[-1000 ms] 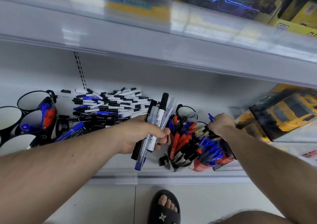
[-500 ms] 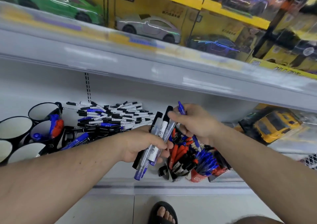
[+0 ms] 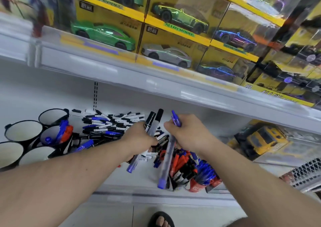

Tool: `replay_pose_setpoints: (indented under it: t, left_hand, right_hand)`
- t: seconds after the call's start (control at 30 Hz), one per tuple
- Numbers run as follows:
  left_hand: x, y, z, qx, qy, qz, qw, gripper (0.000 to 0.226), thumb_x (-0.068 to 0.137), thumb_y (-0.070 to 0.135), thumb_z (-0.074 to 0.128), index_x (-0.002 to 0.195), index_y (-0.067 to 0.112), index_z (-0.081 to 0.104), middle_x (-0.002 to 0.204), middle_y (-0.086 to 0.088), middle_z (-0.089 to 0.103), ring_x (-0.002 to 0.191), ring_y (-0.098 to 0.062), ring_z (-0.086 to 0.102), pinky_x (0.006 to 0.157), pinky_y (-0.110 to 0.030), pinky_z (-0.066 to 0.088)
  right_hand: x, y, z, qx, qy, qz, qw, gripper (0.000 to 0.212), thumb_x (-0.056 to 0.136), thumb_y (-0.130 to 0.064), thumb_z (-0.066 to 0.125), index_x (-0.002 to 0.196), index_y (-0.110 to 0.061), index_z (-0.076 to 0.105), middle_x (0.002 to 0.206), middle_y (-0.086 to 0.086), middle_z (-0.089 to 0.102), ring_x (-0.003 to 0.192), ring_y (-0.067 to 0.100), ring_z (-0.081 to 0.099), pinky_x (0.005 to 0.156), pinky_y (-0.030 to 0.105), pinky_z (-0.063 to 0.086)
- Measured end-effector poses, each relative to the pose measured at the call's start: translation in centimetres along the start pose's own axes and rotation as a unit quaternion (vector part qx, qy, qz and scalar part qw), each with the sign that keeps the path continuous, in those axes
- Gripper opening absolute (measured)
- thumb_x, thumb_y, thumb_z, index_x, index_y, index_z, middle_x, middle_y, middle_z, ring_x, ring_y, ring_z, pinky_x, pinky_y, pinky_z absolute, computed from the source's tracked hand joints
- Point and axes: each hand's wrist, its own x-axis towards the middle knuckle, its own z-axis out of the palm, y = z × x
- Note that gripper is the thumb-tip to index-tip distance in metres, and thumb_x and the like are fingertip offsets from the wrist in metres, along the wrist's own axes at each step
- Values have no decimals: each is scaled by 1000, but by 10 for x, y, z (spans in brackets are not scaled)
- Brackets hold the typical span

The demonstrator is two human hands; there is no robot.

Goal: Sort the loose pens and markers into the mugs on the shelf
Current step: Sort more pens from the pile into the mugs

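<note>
1. Left hand (image 3: 139, 140) is gripping a bundle of markers (image 3: 152, 122), caps sticking up past the fist.
2. Right hand (image 3: 186, 133) is pinching a blue pen (image 3: 176, 119), just right of the bundle.
3. Mugs (image 3: 23, 131) are sitting far left of both grips.

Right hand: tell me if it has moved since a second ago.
Yes. The right hand left the red cup of pens on the right and came left, close beside the left hand, now gripping a blue pen.
</note>
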Motion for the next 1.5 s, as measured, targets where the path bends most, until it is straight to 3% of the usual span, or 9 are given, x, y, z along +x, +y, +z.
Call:
replay_pose_setpoints:
  t: [0.27, 0.47, 0.53, 0.6, 0.73, 0.87, 0.97, 1.1, 1.5]
  left_hand:
    - [-14, -2, -5, 144, 40, 114, 982, 19, 82, 20, 66, 80, 23, 47, 77, 3, 59, 66, -10, 56, 48, -24, 37]
    - [-14, -4, -25, -21, -159, -4, 987, 24, 72, 11, 64, 96, 9, 69, 96, -18, 70, 88, -30, 68, 82, -36, 58]
    - [-21, 0, -37, -93, -234, -54, 966, 5, 83, 10, 64, 85, 6, 65, 79, -12, 65, 69, -18, 63, 64, -25, 55]
    - [-26, 5, -46, -181, -273, -84, 941, 20, 82, 30, 64, 78, 11, 63, 66, -2, 61, 54, -11, 57, 54, -24, 48]
    - [-17, 3, -51, -367, -246, -125, 888, 29, 68, 40, 71, 74, 12, 65, 62, 0, 55, 46, -10, 50, 41, -20, 41]
    - [-14, -2, -51, -315, -188, -137, 920, 15, 77, 19, 70, 69, 12, 59, 59, -1, 56, 50, -15, 54, 47, -23, 40]
    - [-15, -3, -47, -343, -226, -125, 903, 23, 73, 20, 71, 92, 9, 63, 87, -7, 72, 91, -28, 67, 46, -23, 45]
    - [-26, 1, -32, -244, -254, -107, 930, 37, 76, 15, 78, 108, 1, 66, 115, -21, 69, 102, -33, 69, 54, -24, 51]
    - [-18, 2, -22, -70, -209, 24, 975, 28, 71, -2, 80, 97, 7, 71, 86, -7, 76, 84, -20, 72, 87, -37, 56]
  right_hand:
    - [13, 2, 27, 49, -10, 101, 994, 38, 87, -42, 71, 75, -7, 63, 43, 2, 55, 34, 12, 43, 43, 22, 36]
    - [15, -1, 29, 169, -70, 76, 980, 21, 93, -24, 66, 83, -6, 63, 44, -3, 56, 36, 8, 46, 37, 19, 36]
    - [17, 0, 25, 235, -94, 73, 965, 17, 96, -19, 61, 89, -4, 64, 52, 2, 58, 38, 8, 45, 35, 18, 33]
    - [18, 1, 18, 294, -99, 61, 949, 21, 98, -15, 56, 99, 5, 62, 56, 4, 56, 38, 8, 44, 34, 17, 31]
    - [17, 4, -2, 380, -70, 34, 922, 19, 99, -13, 51, 103, 4, 58, 57, 8, 52, 34, 7, 40, 32, 16, 28]
    - [16, 14, -19, 349, -49, 22, 936, 16, 98, -12, 52, 88, -1, 58, 54, 7, 53, 38, 10, 41, 35, 18, 30]
    - [14, 19, -18, 272, -42, 15, 961, 17, 98, -13, 54, 84, -5, 58, 54, 6, 55, 42, 13, 46, 39, 20, 34]
    - [16, 19, -5, 193, -22, 16, 981, 18, 99, -15, 56, 85, -3, 58, 53, 6, 60, 45, 17, 49, 41, 23, 39]
    - [18, 25, -17, 113, -14, 33, 993, 29, 100, -34, 52, 107, -8, 62, 58, 14, 44, 35, 12, 31, 39, 19, 28]
